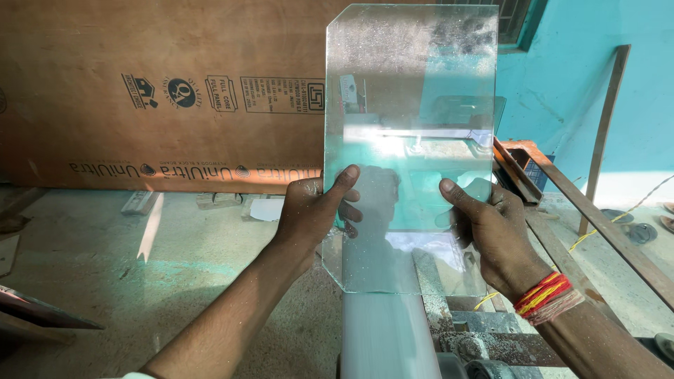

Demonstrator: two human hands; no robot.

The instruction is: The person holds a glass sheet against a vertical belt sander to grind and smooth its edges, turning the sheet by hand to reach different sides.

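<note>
A clear glass pane [411, 140] with clipped corners is held upright in front of the camera, gripped at its lower part on both side edges. The left hand [316, 210] is clenched on the pane's left edge, thumb laid across the near face and fingers visible through the glass behind it. The right hand [488, 217] is clenched on the right edge in the same manner, thumb on the near face; red and yellow threads [547, 295] are worn at that wrist. Above the grip, most of the pane rises free, dusty near its top. Just below the grip, the pane's bottom edge is seen over a pale, blurred belt or roller [386, 337] on a metal machine frame [463, 330]; contact between them cannot be told. Behind the grip, a large plywood sheet [161, 91] is leaned upright. To the right of the grip, rusty metal bars [583, 217] are set against a turquoise wall [583, 77]. No containers are seen.
</note>
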